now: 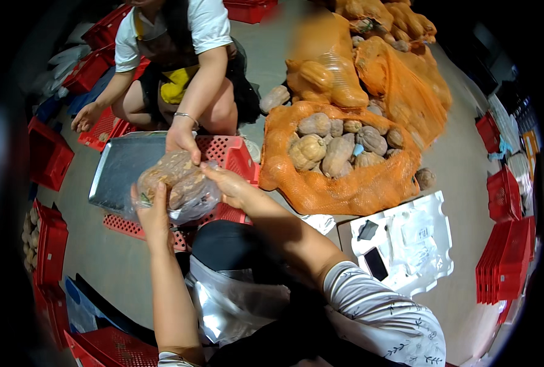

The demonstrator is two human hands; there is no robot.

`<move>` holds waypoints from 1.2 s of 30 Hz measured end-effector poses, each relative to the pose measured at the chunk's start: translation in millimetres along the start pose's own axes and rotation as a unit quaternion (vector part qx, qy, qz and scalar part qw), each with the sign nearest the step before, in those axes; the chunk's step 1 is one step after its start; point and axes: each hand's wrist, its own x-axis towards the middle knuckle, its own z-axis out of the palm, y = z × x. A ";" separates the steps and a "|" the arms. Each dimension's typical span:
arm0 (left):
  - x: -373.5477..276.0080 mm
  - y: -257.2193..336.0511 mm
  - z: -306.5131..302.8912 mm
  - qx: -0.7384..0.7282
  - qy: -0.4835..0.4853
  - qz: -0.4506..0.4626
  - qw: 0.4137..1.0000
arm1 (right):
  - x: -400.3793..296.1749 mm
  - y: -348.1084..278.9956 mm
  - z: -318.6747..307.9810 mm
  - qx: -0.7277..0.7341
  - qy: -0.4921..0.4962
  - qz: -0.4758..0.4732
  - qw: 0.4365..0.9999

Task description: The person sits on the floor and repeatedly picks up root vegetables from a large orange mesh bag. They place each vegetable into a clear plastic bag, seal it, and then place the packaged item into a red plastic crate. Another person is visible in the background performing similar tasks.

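Observation:
My left hand (155,213) grips the near left side of a clear plastic bag (201,206), its thumb lying on the squash inside. My right hand (228,183) pinches the bag's right edge. Mottled tan-and-brown squash (173,176) sits in the bag's mouth; whether it is one piece or two, I cannot tell. A co-worker's hand (183,140) reaches in from the far side and touches its top. Below all this are a metal tray (127,160) and a red perforated plastic basket (228,151). More clear plastic bags (226,303) lie on my lap.
To the right, an open orange mesh sack (341,197) holds several squash (338,153), with fuller sacks (400,87) behind. A white foam board (419,229) carries a phone (375,264) and plastic packets. Red crates (51,243) line the left; stacked ones (503,261) stand right. The co-worker (175,59) squats opposite.

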 end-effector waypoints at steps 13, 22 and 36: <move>-88.9 29.8 -40.8 -0.474 -0.046 -0.106 0.873 | -195.5 0.1 108.5 -0.139 -0.017 -0.265 0.954; -119.1 12.2 -63.1 -0.547 -0.075 -0.081 0.830 | -237.8 22.2 151.1 -0.221 -0.075 -0.244 0.941; -147.2 15.6 -90.0 -0.456 -0.211 -0.094 0.859 | -227.8 11.9 102.1 -0.463 -0.138 -0.226 0.846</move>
